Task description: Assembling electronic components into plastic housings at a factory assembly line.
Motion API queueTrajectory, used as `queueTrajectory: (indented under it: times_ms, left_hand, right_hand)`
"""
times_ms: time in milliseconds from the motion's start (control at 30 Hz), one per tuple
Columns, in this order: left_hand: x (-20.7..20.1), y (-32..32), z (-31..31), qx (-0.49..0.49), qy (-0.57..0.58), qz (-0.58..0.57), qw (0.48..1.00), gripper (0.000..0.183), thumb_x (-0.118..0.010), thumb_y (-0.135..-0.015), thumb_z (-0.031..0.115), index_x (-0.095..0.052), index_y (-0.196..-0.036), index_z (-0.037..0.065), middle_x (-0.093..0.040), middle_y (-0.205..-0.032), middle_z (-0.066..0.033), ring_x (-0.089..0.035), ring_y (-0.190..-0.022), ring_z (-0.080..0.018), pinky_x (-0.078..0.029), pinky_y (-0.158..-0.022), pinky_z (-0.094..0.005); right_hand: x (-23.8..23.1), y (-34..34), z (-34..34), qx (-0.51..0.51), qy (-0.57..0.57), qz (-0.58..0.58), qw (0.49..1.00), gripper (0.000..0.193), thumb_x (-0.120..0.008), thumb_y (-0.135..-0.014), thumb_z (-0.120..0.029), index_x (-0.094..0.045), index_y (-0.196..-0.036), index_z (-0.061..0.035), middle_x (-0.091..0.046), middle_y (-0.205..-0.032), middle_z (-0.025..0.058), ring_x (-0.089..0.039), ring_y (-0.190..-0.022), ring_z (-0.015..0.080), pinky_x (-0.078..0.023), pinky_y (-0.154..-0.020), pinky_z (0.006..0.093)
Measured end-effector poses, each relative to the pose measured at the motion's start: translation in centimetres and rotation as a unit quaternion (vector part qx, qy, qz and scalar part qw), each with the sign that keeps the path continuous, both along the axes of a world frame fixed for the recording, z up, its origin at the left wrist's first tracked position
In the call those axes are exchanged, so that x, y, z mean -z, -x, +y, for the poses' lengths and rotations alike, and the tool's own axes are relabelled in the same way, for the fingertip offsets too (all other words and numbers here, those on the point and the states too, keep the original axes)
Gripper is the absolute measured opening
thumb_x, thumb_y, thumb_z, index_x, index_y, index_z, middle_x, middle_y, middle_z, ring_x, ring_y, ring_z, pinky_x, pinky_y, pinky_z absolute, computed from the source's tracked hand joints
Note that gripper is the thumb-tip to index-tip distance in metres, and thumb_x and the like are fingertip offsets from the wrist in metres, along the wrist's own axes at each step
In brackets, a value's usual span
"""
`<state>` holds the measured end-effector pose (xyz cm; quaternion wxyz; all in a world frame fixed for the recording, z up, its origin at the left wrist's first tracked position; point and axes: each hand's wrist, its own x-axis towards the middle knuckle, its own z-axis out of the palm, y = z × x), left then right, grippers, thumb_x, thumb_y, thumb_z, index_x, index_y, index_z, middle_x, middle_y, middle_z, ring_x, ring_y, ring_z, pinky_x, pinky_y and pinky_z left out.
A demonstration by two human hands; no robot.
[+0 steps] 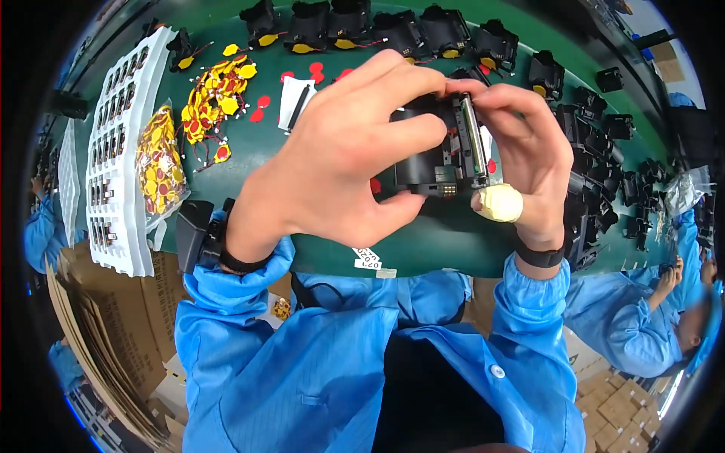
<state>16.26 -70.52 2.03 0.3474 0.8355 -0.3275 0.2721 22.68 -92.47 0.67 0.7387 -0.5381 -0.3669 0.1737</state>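
In front of me both hands grip a black plastic housing point(423, 170), which has small gold contacts near its lower edge and a narrow strip with a light edge along its right side. My left hand point(340, 143) is curled round the housing's left and far side, hiding part of it. On the other side, my right hand point(536, 143) clasps the edge with fingers at the top and thumb below. A pale yellow cover point(498, 203) wraps the right thumb. Between the hands the inside of the housing is only partly visible.
A pile of yellow discs with wires point(219, 90) lies left, beside a clear bag of similar discs point(161, 162) and a white tray of small parts point(124, 151). Black housings point(351, 24) line the far edge; more point(589, 204) crowd the right. Another person point(634, 325) sits at right.
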Motion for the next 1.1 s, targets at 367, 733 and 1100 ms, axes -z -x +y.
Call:
queueTrajectory:
  times_ms: [367, 733, 1100]
  left_hand:
    - [0.2, -0.2, 0.0, 0.004, 0.046, 0.027, 0.999, 0.048, -0.075, -0.051, 0.013, -0.072, -0.097, -0.001, -0.064, -0.113, -0.0228, -0.060, -0.087, -0.0325, -0.051, -0.072, -0.0369]
    - [0.2, -0.1, -0.2, 0.036, 0.008, 0.030, 0.999, 0.049, -0.075, -0.055, 0.018, -0.072, -0.101, -0.002, -0.061, -0.118, -0.0263, -0.059, -0.094, -0.0361, -0.050, -0.081, -0.0398]
    - [0.8, 0.3, -0.1, 0.025, 0.023, -0.020, 0.999, 0.055, -0.075, -0.052, 0.022, -0.068, -0.098, -0.007, -0.062, -0.117, -0.0276, -0.060, -0.099, -0.0401, -0.051, -0.082, -0.0454]
  right_hand:
    - [0.1, -0.1, -0.4, 0.023, 0.024, -0.069, 0.997, 0.068, -0.083, -0.067, -0.005, -0.057, -0.128, 0.0105, -0.059, -0.132, 0.0219, -0.060, -0.122, 0.0289, -0.049, -0.103, 0.0383]
    - [-0.5, -1.4, -1.9, 0.028, 0.115, -0.289, 0.950, 0.057, -0.079, -0.068, -0.015, -0.066, -0.118, 0.0083, -0.067, -0.121, 0.0255, -0.063, -0.120, 0.0396, -0.046, -0.106, 0.0462]
    - [0.6, 0.4, -0.8, 0.068, 0.103, -0.263, 0.957, 0.037, -0.066, -0.086, -0.004, -0.067, -0.121, 0.0051, -0.060, -0.134, 0.0282, -0.057, -0.128, 0.0407, -0.043, -0.109, 0.0443]
